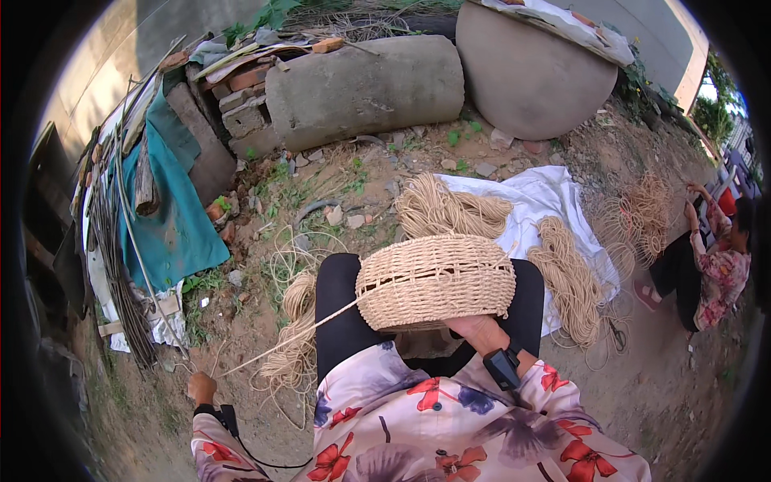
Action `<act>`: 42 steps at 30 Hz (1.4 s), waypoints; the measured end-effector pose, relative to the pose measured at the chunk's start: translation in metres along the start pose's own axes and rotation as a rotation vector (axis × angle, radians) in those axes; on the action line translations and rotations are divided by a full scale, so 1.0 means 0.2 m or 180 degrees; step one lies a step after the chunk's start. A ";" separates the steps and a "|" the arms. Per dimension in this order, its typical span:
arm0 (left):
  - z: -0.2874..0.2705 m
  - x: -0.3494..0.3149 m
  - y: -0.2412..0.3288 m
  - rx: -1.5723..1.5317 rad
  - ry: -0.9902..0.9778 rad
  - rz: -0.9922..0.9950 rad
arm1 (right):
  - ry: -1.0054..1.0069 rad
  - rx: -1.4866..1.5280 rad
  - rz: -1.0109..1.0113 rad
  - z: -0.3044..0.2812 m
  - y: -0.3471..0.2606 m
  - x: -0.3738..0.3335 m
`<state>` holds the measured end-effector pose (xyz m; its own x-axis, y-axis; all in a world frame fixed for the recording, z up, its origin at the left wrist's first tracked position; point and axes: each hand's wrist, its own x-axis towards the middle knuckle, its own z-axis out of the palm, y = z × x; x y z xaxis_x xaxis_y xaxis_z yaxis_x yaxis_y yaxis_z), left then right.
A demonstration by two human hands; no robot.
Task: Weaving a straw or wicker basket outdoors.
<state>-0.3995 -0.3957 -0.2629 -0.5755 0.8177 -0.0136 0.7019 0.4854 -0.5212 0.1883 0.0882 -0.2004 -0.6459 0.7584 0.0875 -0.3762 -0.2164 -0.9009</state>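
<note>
Straw-coloured basket (435, 279) on my lap looks mostly woven, my right hand (475, 329) holding its rim, my left hand (201, 388) pulling the loose cord (297, 333) tight, more bundles (450, 207) waiting.

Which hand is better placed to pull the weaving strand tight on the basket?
Left, probably. The left hand already grips the strand, drawn out to the side from the basket. The right hand is under the basket's rim, holding it.

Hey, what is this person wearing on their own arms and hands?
Both hands are bare, no gloves. The left hand has a black band at the wrist with a thin black cable trailing from it. The right hand has a black box-shaped device strapped at the wrist. The sleeves are pale fabric printed with red and purple flowers.
</note>
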 end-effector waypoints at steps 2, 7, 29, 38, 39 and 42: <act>-0.07 -0.03 -0.02 -0.0991 -0.1226 -0.1134 | -0.0002 0.0186 0.0043 0.02 -0.01 0.01; -1.17 0.35 0.79 -0.4379 -0.0515 -0.0484 | 0.0022 0.2841 0.0495 0.07 -0.03 0.03; -1.94 0.29 1.22 -0.4339 0.1042 0.0655 | -0.0354 0.0283 0.0134 0.11 0.01 0.05; -2.11 0.36 1.42 -0.5272 -0.0122 0.1233 | -0.1103 0.0448 0.0190 0.12 0.12 0.10; -2.11 0.37 1.43 -0.5478 -0.0305 0.1099 | -0.1013 -0.0266 0.0032 0.12 0.13 0.10; -2.09 0.40 1.43 -0.6093 -0.0630 0.0836 | -0.0676 -0.0996 -0.0003 0.13 0.16 0.10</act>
<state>-0.0685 -0.0614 -0.0559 -0.3320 0.9402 -0.0762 0.1421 0.1297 0.9813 0.1463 0.0804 -0.2174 -0.7814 0.6069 0.1450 -0.1769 0.0075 -0.9842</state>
